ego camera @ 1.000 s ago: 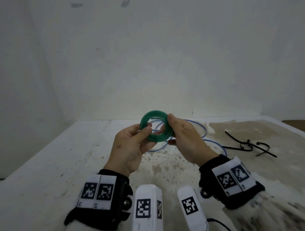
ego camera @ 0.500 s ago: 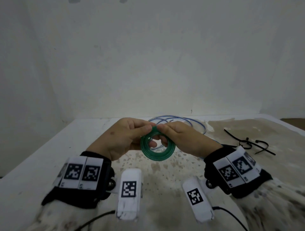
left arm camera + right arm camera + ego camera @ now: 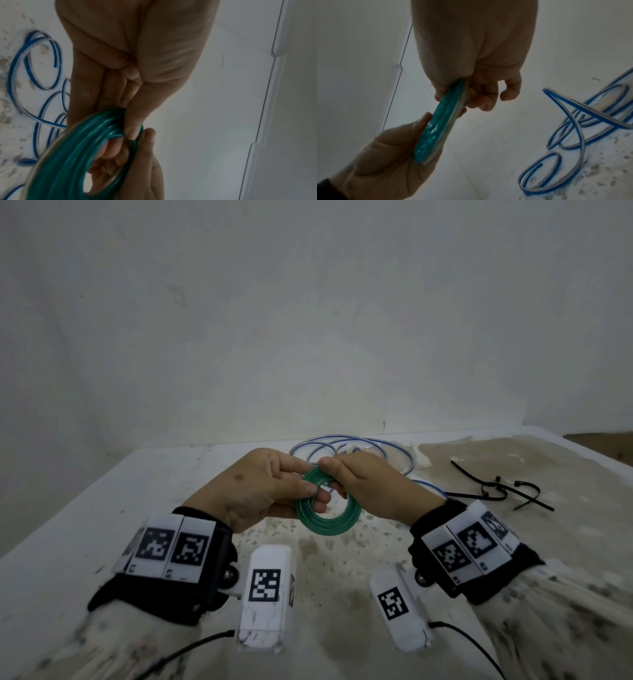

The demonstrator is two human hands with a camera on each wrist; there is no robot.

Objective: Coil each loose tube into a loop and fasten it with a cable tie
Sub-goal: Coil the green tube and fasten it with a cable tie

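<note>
Both my hands hold the green tube coil [image 3: 328,510] above the table [image 3: 102,508]: left hand [image 3: 265,489] pinches its near-left rim, right hand [image 3: 371,487] pinches the top. No tie appears on it, though blur in the wrist views limits certainty. Risk: freeing one hand for the cable ties [image 3: 496,489] may let the springy turns unwind. The blue tube [image 3: 359,445] lies loose behind.

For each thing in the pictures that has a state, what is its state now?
green tube: coiled, held above the table, no tie visible
left hand: grips the coil
right hand: pinches the coil
blue tube: loose on the table
cable ties: lying on the table, unused
</note>
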